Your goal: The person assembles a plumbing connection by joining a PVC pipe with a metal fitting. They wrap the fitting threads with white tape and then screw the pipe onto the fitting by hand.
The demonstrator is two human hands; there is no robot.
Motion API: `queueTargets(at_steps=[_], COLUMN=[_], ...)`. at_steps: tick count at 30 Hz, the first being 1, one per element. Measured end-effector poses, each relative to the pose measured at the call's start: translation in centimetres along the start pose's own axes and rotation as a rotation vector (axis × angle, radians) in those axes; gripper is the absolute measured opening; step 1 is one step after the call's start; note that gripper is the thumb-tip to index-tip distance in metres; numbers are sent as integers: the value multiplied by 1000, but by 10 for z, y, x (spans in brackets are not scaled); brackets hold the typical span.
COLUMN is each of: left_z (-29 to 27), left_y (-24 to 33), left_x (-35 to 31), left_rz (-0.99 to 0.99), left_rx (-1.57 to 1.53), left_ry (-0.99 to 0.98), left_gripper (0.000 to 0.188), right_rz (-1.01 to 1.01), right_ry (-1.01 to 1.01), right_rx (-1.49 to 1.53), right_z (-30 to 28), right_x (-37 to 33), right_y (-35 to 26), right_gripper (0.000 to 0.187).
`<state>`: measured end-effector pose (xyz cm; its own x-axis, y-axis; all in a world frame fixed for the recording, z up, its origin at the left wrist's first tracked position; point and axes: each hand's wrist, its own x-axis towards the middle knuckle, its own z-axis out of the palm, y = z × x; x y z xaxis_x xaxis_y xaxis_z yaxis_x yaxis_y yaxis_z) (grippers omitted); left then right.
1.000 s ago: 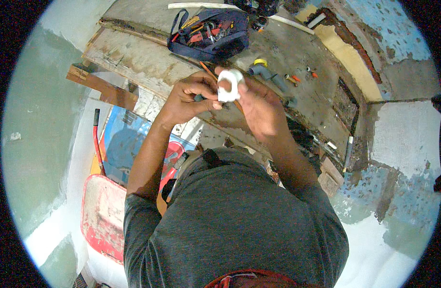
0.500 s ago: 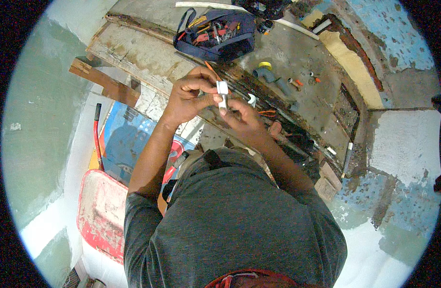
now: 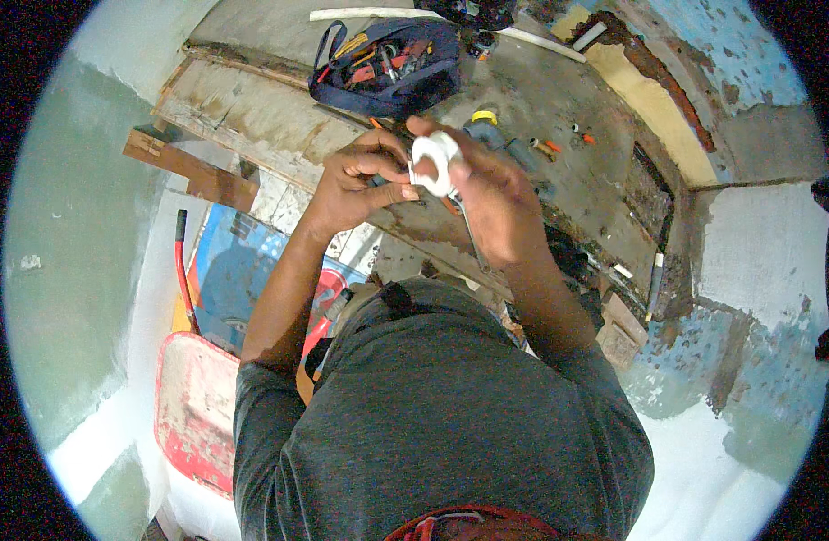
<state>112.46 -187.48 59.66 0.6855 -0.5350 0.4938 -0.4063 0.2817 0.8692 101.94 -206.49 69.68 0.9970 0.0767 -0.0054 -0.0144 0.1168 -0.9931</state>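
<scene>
In front of my chest both hands are raised close together. My left hand (image 3: 356,180) is closed, thumb and fingertips pinched at the left edge of a white ring (image 3: 435,164) that looks like a roll of tape. What the left fingertips hold is mostly hidden; only a bit of white shows. My right hand (image 3: 504,203), smeared by motion, has its fingers about the ring's right side. Below the right palm a thin greyish strip hangs down; I cannot tell what it is.
A dark blue tool bag (image 3: 387,68) full of tools sits on the worn concrete slab. Right of it lie a yellow roll (image 3: 484,117), a grey pipe fitting (image 3: 486,135) and small orange-ended fittings (image 3: 545,146). A red wheelbarrow (image 3: 196,406) stands at left; a wooden beam (image 3: 193,169) juts out above it.
My right hand has risen and turned, its back now more toward me. The white piece, seen edge-on before, now shows as an open ring. My left hand has hardly moved.
</scene>
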Motion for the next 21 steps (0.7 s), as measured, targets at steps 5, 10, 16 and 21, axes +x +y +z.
queueTargets(at_steps=[5, 10, 16, 21], left_z=[4, -1, -11, -11], left_y=[14, 12, 3, 5], left_x=[1, -1, -5, -7], left_rz=[34, 47, -1, -16], left_rx=[-5, -56, -8, 88], left_ry=[-49, 16, 114, 26], left_gripper=[20, 19, 16, 17], right_rz=[15, 139, 57, 125], right_ry=[31, -69, -101, -42], right_rx=[314, 71, -595, -34], right_z=[-17, -33, -11, 3], right_x=[39, 36, -23, -38], right_y=[21, 75, 76, 19], right_gripper=[40, 36, 33, 45])
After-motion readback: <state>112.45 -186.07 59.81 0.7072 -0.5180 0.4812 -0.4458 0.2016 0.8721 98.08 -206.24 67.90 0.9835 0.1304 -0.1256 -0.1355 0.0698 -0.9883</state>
